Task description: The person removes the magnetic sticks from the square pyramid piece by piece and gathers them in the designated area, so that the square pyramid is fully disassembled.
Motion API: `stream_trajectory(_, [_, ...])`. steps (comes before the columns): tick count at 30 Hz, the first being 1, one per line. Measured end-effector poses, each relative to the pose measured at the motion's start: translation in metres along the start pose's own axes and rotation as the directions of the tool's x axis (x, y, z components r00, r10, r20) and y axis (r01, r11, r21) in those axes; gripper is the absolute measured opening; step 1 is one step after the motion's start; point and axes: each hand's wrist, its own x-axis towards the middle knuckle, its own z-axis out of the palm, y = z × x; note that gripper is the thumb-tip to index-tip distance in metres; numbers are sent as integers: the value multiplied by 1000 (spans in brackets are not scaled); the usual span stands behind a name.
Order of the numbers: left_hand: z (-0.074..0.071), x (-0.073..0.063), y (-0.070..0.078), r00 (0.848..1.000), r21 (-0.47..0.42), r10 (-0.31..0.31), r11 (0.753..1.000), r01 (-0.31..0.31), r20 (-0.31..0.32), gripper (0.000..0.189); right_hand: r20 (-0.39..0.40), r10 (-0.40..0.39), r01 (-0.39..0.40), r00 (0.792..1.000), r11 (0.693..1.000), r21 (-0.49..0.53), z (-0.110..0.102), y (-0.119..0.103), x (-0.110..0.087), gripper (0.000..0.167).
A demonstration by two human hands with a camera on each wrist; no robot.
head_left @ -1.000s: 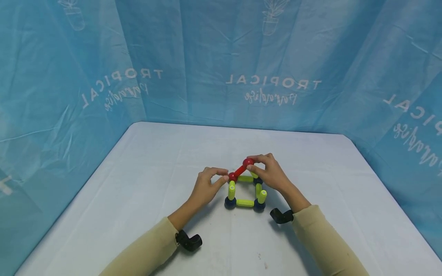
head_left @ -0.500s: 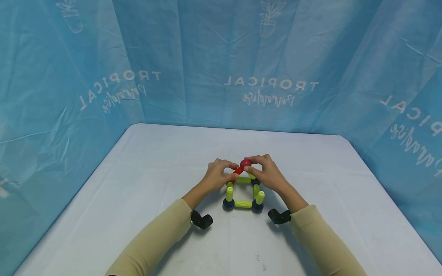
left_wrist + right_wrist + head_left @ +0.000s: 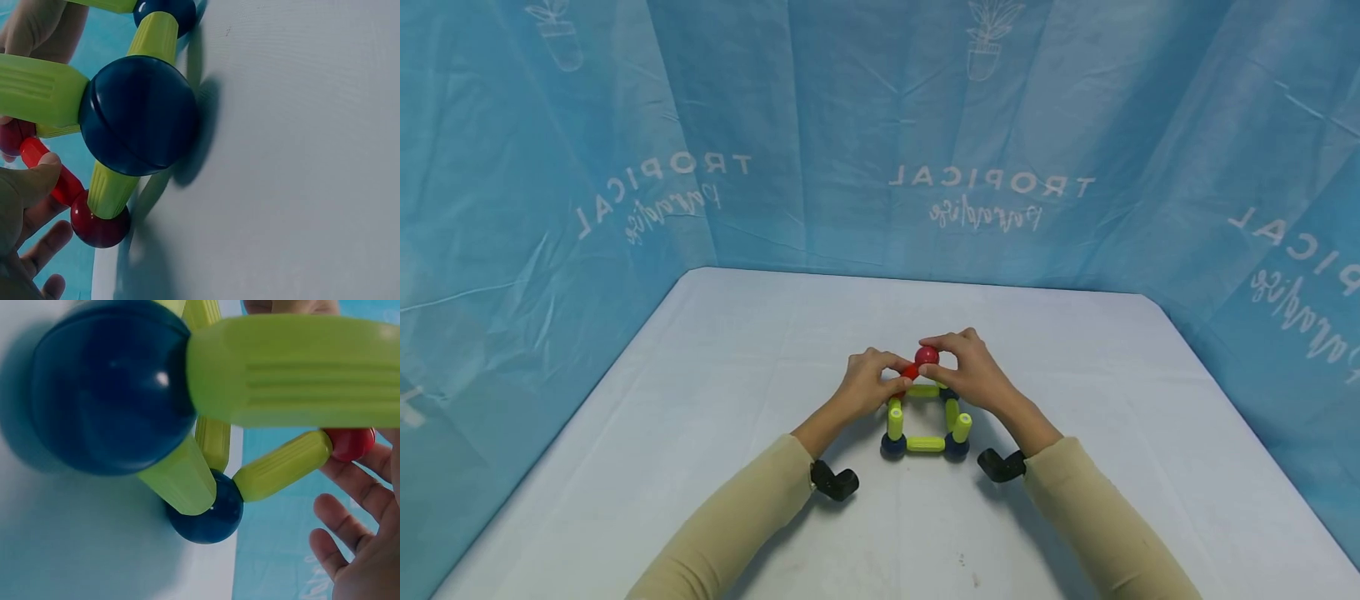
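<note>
A frame of green magnetic rods (image 3: 925,444) and dark blue balls (image 3: 892,446) stands on the white table. At its far left corner a red ball (image 3: 100,225) sits low. From there a red rod (image 3: 65,186) slants up to another red ball (image 3: 927,355) atop the back right green rod (image 3: 284,465). My left hand (image 3: 867,382) pinches the red rod between thumb and fingers, partly covering it in the head view. With thumb and fingertips, my right hand (image 3: 973,375) holds the upper red ball. Both front corners carry upright green rods (image 3: 962,427) with bare tops.
The white table (image 3: 775,333) has rounded far corners. Blue printed curtains (image 3: 850,125) hang behind it and along both sides. Black wrist cameras (image 3: 833,481) sit at the ends of both sleeves, close to the frame's near side.
My left hand has moved right from the lower red ball and now grips the red rod. The upper red ball, with my right hand on it, has shifted slightly left.
</note>
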Motion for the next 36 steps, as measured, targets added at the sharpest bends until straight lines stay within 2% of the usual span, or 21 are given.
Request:
stream_trajectory(4, [2, 0, -1, 999, 47, 45, 998, -44, -24, 25, 0, -19, 19, 1000, 999, -35, 0, -2, 1, 44])
stream_trajectory(9, [4, -1, -1, 996, 71, 69, 995, -66, -54, 25, -10, -12, 12, 1000, 999, -48, -1, -4, 1, 42])
stream_trajectory(16, [7, -3, -2, 994, 36, 70, 997, -67, -87, 26, -23, 9, -10, 1000, 999, -47, 1, -4, -1, 41])
stream_trajectory(23, [8, -6, -8, 991, -64, -3, 998, -6, -137, 22, -84, 102, -100, 991, 995, 27, -5, 7, -6, 44])
stream_trajectory(29, [6, -12, -13, 986, -115, -65, 992, 48, -151, 26, -78, 167, -162, 983, 984, 70, -13, 15, -13, 47])
stream_trajectory(36, [-3, -20, -22, 971, -196, -171, 971, 138, -164, 27, -80, 237, -226, 968, 966, 123, -20, 27, -21, 47])
